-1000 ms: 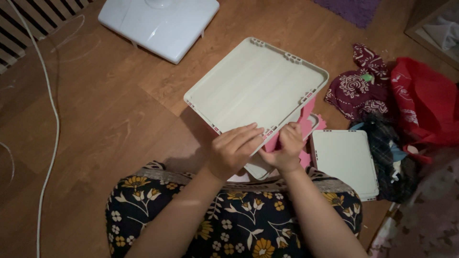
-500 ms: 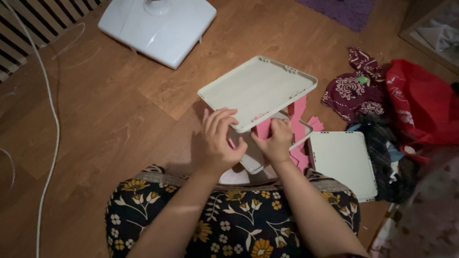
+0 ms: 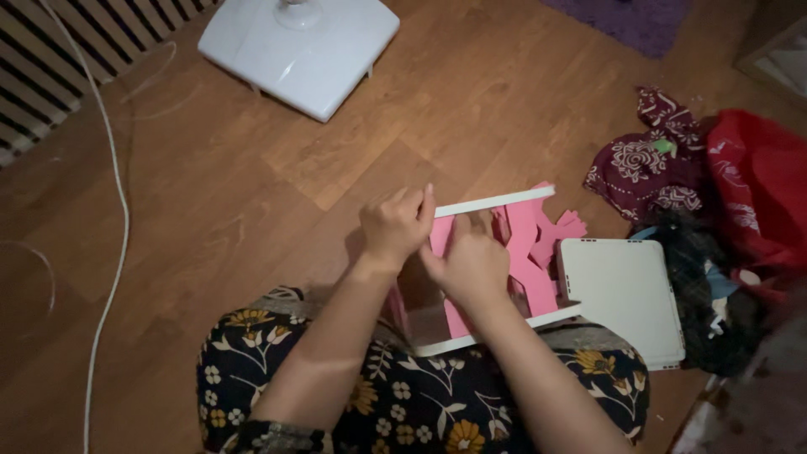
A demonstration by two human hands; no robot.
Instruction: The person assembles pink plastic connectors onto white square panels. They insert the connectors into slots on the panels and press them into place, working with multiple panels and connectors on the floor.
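White panel (image 3: 494,203): a second ago presented broadside, its ribbed face toward the camera; half a second ago tilted lower; now seen edge-on as a thin white strip, standing upright at the far side of the assembly. Assembly comprises this panel, pink connector pieces (image 3: 531,244) and a lower white panel edge (image 3: 496,334), resting at the person's lap on the wooden floor (image 3: 252,185). Left hand (image 3: 395,227): earlier flat on the panel face, now raised to the strip's left end, fingers curled and pinching that corner. Right hand (image 3: 469,262): just beside the left, inside the frame, fingers bent against a pink piece; whether it grips or only presses cannot be told. Both forearms run up from the floral-print garment (image 3: 403,403), close together, wrists nearly touching. Separate white square panel (image 3: 624,298): flat on the floor, just right of the assembly, unchanged. Right margin: maroon patterned cloth (image 3: 647,164), red fabric (image 3: 756,202), dark clothing heap (image 3: 706,294), crowding that side. Far left: white fan base (image 3: 303,50), white cable (image 3: 113,193), striped radiator (image 3: 59,67), all well apart. Open floor lies ahead and to the left of the hands.
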